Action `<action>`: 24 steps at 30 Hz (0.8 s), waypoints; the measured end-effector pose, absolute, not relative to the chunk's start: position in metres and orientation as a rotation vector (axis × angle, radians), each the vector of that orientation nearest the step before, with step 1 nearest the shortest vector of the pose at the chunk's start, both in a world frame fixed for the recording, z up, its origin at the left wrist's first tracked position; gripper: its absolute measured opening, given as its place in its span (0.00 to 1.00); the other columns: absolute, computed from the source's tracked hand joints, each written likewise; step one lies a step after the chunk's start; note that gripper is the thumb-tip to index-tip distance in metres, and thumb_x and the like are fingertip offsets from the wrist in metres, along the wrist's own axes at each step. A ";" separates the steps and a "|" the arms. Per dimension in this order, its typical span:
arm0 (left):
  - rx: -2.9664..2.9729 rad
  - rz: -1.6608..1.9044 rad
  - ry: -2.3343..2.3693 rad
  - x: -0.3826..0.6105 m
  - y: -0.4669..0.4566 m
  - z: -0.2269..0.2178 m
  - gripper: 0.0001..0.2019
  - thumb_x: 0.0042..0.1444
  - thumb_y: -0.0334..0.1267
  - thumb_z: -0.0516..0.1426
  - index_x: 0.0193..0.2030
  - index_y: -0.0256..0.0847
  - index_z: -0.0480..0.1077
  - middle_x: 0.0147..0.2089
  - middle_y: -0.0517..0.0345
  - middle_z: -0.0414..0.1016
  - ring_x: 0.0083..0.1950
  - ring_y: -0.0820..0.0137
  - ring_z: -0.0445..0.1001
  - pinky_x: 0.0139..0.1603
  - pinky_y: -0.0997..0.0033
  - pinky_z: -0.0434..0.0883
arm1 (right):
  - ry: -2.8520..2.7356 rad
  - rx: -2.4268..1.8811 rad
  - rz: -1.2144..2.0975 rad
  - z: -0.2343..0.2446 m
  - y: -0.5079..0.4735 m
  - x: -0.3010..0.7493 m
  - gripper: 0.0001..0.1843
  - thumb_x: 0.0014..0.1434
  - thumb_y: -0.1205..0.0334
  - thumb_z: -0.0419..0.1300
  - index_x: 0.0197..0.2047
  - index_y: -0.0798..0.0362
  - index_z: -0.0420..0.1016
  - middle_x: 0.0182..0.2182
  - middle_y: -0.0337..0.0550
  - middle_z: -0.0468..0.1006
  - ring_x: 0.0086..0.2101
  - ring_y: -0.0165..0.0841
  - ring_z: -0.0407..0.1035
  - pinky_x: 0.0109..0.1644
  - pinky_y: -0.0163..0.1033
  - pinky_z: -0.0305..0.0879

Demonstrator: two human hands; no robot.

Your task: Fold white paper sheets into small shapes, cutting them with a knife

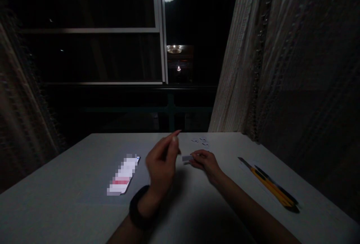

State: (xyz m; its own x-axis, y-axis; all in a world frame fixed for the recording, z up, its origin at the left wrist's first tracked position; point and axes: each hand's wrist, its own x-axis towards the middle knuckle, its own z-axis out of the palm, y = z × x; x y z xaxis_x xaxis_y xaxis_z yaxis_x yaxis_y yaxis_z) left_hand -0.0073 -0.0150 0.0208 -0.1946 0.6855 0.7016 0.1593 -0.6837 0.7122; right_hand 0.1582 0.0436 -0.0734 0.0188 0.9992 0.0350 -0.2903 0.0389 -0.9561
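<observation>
My right hand [206, 164] pinches a small white slip of paper [186, 158] between thumb and fingers, low over the table. Close by on the left, my left hand [163, 159] is raised, a dark band [140, 207] round its wrist. Its index finger stretches up and to the right with the thumb near it, and I see nothing held there; the other fingers are partly hidden. Beyond the slip lie small paper pieces [205, 145] with dark marks.
A lit phone [123, 174] rests on the white table [56, 199] at left, over a pale sheet. At right lie a yellow utility knife [271, 186] with its blade out and a dark pen-like stick [277, 184]. Curtains [236, 56] flank the dark window behind the table.
</observation>
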 end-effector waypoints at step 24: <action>1.138 1.034 0.828 -0.014 0.053 -0.068 0.21 0.41 0.51 0.63 0.28 0.30 0.75 0.27 0.50 0.74 0.30 0.68 0.73 0.34 0.67 0.73 | -1.245 -0.819 1.170 -0.082 0.045 0.152 0.29 0.33 0.66 0.68 0.43 0.50 0.69 0.38 0.45 0.76 0.40 0.39 0.71 0.43 0.42 0.66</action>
State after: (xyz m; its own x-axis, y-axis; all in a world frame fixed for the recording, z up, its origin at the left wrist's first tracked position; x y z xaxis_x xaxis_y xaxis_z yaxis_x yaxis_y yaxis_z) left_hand -0.0140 0.0534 -0.0679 0.3246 0.9457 -0.0136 -0.2199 0.0894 0.9714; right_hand 0.1518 0.0450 -0.0822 -0.0722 0.9598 0.2711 -0.2109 0.2510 -0.9447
